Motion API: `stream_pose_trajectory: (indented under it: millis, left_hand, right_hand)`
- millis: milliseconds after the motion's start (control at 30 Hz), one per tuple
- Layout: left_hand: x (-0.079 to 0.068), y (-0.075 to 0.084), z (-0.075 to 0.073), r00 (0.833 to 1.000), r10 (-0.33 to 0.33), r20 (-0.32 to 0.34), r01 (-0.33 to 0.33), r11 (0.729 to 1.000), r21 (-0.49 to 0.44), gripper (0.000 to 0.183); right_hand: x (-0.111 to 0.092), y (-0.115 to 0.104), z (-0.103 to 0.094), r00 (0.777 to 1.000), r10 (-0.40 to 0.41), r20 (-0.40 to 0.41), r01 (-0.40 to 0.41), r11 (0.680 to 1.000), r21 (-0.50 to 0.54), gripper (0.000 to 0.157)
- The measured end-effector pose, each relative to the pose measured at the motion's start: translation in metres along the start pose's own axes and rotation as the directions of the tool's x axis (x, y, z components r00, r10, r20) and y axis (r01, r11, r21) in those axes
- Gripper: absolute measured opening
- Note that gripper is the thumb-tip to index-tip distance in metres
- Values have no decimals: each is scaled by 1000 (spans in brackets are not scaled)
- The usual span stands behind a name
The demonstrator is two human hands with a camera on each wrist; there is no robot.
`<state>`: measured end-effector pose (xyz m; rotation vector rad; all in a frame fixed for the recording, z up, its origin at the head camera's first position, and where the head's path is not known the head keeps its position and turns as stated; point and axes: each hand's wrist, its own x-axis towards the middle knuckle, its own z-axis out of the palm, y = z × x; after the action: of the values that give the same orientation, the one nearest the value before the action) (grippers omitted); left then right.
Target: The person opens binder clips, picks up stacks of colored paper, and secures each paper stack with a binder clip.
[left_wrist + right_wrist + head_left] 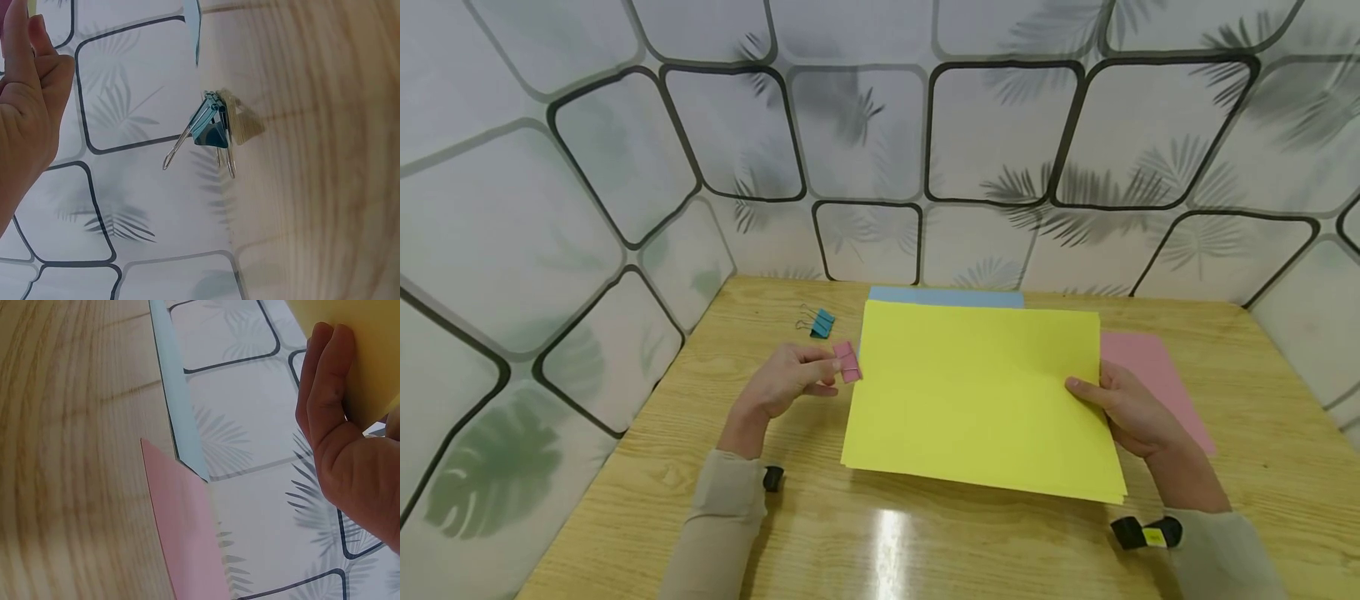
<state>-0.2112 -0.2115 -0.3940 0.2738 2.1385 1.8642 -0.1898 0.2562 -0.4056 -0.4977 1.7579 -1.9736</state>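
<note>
Several yellow sheets of paper (977, 400) are held up over the table in a slightly fanned stack. My right hand (1138, 408) grips their right edge, thumb on top and fingers underneath, as the right wrist view also shows. At the stack's left edge, my left hand (790, 379) pinches a pink binder clip (847, 362) between thumb and fingers. The clip's mouth is right at the paper's edge. In the left wrist view that hand is partly cut off at the upper left, and the clip hardly shows.
A teal binder clip (822, 323) stands on the wooden table (700, 467) beyond my left hand. Blue paper (947, 297) lies at the back, mostly hidden under the yellow stack. Pink paper (1157, 379) lies at the right. Patterned walls (865, 133) border the table's back and sides.
</note>
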Motion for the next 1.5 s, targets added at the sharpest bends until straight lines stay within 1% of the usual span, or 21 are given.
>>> stream_pose_trajectory:
  millis: [100,200,400,567,733,900,967,1133,1367,1500]
  left_hand:
    - [-1,0,-1,999,-23,24,22,1000,16,36]
    - [-1,0,-1,999,-32,41,30,999,43,39]
    - [-2,1,-2,997,-36,71,33,998,54,35]
    - [-3,1,-2,994,-41,97,35,997,62,31]
    - [-2,-1,-3,989,-38,146,28,997,70,28]
    - [-3,-3,-5,988,-45,149,33,996,77,23]
    - [-4,-2,-5,988,-48,148,36,996,81,23]
    - [-3,-2,-5,984,-38,172,25,997,76,26]
    - [-2,-2,-2,982,-62,178,52,997,61,30]
    - [-1,-2,-1,982,-78,172,67,996,66,28]
  right_hand:
    - [0,0,1,1000,-2,12,2,1000,3,27]
    - [1,0,1,1000,-6,26,6,1000,3,28]
    - [1,0,2,999,-18,49,18,1000,1,27]
    - [1,1,2,999,-4,47,4,1000,-6,27]
    - [1,2,1,999,-5,45,6,1000,-21,27]
    - [2,3,1,999,-4,42,5,999,-36,27]
    - [2,4,1,999,-1,37,2,999,-43,27]
    - [2,5,0,999,-3,33,5,999,-41,26]
    - [3,6,1,1000,5,16,-4,999,-40,26]
    - [3,5,2,1000,0,19,1,999,-37,24]
